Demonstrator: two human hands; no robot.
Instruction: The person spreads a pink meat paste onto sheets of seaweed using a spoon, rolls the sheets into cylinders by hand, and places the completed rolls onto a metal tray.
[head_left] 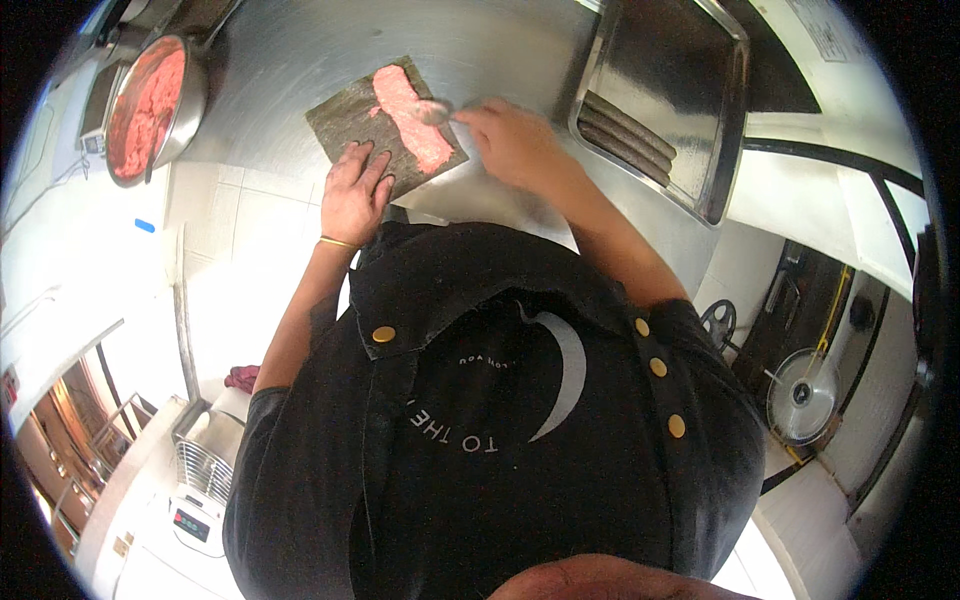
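A dark green nori sheet [345, 118] lies at an angle on the steel counter. Across its right part runs a thick band of pink paste [402, 105], with a small stray bit beside it. My right hand [510, 140] grips a metal spoon [432, 111], whose bowl touches the paste near the band's middle. Flat on the sheet's near left edge rest the fingertips of my left hand [353, 190], slightly apart and holding nothing. A yellow band circles the left wrist.
To the left stands a steel bowl [190, 110] of pink paste beside a small scale [93, 143]. A metal tray [668, 60] on the right holds several dark rolls [625, 138] side by side. The steel counter [290, 50] ends just in front of my body.
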